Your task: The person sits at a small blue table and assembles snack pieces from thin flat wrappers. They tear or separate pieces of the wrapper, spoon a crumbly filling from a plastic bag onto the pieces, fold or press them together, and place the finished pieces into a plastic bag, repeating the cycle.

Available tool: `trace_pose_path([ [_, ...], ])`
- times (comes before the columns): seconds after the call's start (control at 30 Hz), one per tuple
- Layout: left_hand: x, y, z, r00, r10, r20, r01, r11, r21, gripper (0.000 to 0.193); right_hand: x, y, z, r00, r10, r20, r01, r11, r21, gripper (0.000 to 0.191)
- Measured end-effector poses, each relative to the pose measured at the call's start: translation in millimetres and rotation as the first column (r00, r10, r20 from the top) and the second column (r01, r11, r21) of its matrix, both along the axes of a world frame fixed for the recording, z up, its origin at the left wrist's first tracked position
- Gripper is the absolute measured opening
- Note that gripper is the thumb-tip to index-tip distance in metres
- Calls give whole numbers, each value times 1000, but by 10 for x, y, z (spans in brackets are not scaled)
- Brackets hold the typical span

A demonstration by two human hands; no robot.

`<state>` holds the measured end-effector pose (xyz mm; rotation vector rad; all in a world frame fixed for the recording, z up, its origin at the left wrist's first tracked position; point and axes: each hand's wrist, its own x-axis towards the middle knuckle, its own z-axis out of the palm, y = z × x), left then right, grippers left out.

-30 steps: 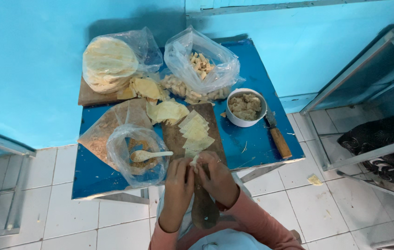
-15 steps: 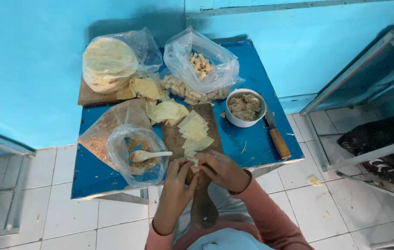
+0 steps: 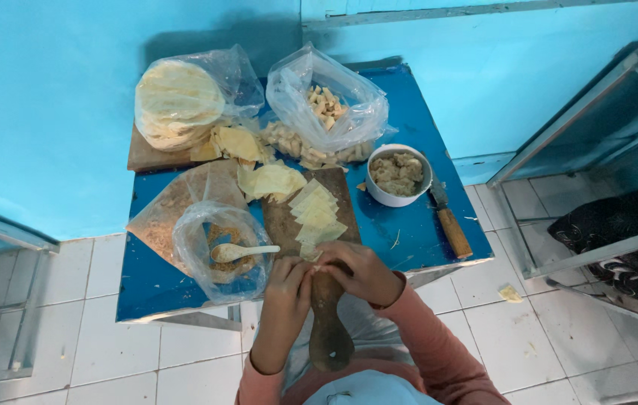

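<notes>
Your left hand (image 3: 287,276) and right hand (image 3: 360,270) pinch one pale wrapper piece (image 3: 311,255) together over the wooden board (image 3: 289,217); three clear plastic bags (image 3: 330,101) and one white bowl (image 3: 399,175) sit on the blue table (image 3: 409,232)

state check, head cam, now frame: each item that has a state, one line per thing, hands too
left hand: fingers pinched at a small pale piece, cannot tell grip.
right hand: curled over the same piece.
wrapper strips: stacked in a row on the board.
cutting board: flat, handle off the table edge.
white bowl: upright, filled.
spoon: lying in an open bag.
knife: lying flat, untouched.
flatbread bag: open.
</notes>
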<state>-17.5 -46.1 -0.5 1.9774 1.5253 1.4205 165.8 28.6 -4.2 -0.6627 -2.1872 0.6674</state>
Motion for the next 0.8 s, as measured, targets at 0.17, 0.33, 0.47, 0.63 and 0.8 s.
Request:
trace_pose_path([
  [0.17, 15, 69, -24, 998, 48, 32, -46, 997, -60, 19, -82, 27, -22, 998, -52, -29, 48, 990, -132, 46],
  [0.33, 15, 75, -50, 999, 47, -16, -48, 997, -60, 13, -96, 3, 48, 994, -90, 65, 84, 993, 85, 38],
  [0.47, 6, 40, -35, 998, 47, -44, -47, 999, 2, 14, -35, 14, 130, 998, -3, 69, -2, 997, 77, 42],
  [0.63, -29, 17, 26, 998, 2, -66, -2, 1000, -2, 19, -45, 48, 169, 997, 39, 64, -44, 996, 81, 43],
  [0.8, 6, -2, 51, 997, 25, -68, -25, 1000, 0, 17, -55, 57, 169, 996, 21, 91, -30, 995, 96, 43],
])
